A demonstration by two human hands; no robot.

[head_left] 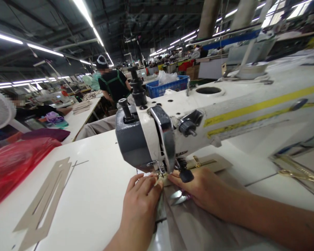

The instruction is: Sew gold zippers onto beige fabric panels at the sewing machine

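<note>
A white and dark grey sewing machine (157,129) stands in front of me. At its presser foot (161,174) lies the edge of a beige-grey fabric (183,223), which spreads down toward me. My left hand (142,200) is left of the foot, its bent fingers close together, thumb and fingertips gripping the fabric edge. From the right, my right hand (202,186) reaches to the foot, index finger at the fabric. A pair of thread snips (179,197) is tucked in its curled fingers, blades pointing left. Fingertips of both hands are partly hidden at the foot.
Flat beige slotted templates (45,205) lie on the left of the white table (94,195). Red plastic wrap (21,164) sits farther left. Gold zippers (300,174) lie at right. Behind are a blue crate (167,87) and a person (115,83) in dark clothing.
</note>
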